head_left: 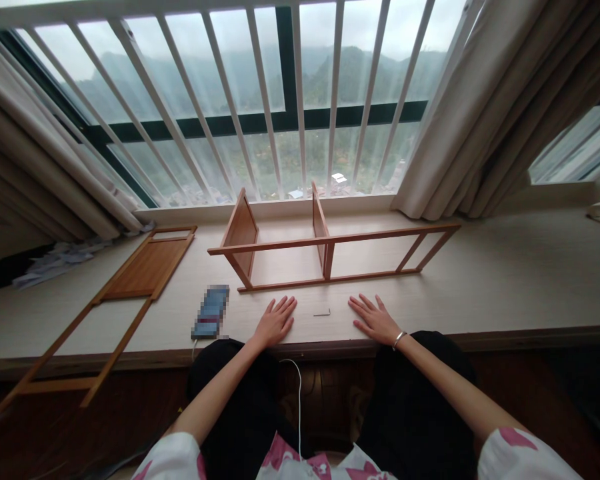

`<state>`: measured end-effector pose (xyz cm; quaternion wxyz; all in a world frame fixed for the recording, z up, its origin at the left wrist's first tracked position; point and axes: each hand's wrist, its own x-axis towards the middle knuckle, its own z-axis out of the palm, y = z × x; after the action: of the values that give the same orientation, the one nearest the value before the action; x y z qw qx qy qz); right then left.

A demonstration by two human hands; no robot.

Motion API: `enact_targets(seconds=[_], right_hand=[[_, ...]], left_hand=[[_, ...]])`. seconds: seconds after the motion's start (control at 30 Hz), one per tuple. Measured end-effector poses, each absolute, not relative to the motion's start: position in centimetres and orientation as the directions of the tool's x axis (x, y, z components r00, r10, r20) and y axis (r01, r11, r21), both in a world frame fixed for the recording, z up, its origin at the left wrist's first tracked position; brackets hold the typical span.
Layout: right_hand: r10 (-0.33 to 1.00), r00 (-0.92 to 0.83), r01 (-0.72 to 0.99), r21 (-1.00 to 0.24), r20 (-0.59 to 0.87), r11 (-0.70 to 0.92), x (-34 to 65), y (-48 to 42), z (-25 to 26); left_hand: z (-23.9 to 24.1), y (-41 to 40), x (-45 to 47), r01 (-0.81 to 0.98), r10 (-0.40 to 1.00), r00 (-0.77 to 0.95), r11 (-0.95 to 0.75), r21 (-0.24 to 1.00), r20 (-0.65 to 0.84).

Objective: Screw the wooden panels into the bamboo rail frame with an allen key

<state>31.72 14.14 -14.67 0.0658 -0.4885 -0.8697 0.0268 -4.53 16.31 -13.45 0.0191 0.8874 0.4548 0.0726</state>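
Observation:
My left hand (pixel 276 321) lies flat on the pale ledge, fingers stretched out and holding nothing. My right hand (pixel 375 320), with a bracelet at its wrist, also rests palm down with its fingers apart. Between the two hands lies a small L-shaped hex key (pixel 322 313), touched by neither. Just beyond it stands a brown wooden frame (pixel 330 267) on its side, with two panels (pixel 241 233) attached to it and pointing toward the window. A separate wooden frame with one panel (pixel 143 267) lies flat at the left, its long legs reaching past the ledge's front edge.
A phone-like device (pixel 211 312), blurred out, sits left of my left hand. A white cable (pixel 299 400) hangs between my knees. White window bars (pixel 265 100) rise behind the ledge (pixel 510 280), with curtains (pixel 445 120) at both sides. Crumpled pale material (pixel 63 260) lies far left.

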Motion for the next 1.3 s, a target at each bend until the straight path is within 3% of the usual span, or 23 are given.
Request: enact_targets(seconds=[1.3], right_hand=[[0.866, -0.491, 0.855, -0.141, 0.095, 0.5, 31.99, 13.97, -14.64]], left_hand=[[-13.12, 15.99, -4.5, 0.804, 0.816, 0.565, -0.578, 0.141, 0.122]])
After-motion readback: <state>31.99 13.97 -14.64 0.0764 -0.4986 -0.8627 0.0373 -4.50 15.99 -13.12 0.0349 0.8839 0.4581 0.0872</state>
